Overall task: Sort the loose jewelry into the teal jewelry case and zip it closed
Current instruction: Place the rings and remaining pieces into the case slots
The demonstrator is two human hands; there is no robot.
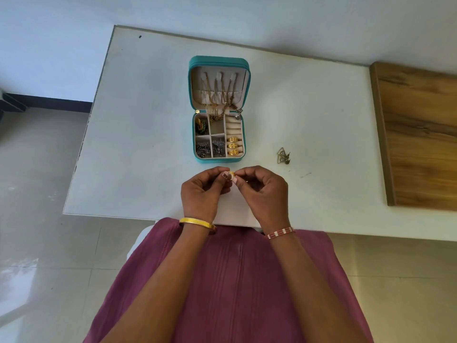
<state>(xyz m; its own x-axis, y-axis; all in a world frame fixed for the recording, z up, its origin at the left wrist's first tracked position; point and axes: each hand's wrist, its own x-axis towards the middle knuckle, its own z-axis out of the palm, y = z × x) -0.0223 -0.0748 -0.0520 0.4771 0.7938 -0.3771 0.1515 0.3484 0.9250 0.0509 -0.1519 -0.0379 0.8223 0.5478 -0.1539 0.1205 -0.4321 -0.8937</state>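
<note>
The teal jewelry case (197,100) lies open in the middle of the white table (138,120). Chains hang on the hooks in its lid. Its tray holds a green and gold piece, dark silver earrings and three gold rings (232,145) in the ring rolls. Just in front of the case, my left hand (204,190) and my right hand (262,191) together pinch a small gold ring (232,173) between their fingertips. A pair of triangular metal earrings (283,155) lies loose on the table to the right of the case.
A wooden board (420,137) covers the table's right end. The table's near edge runs just under my wrists. Pale floor tiles show to the left and below.
</note>
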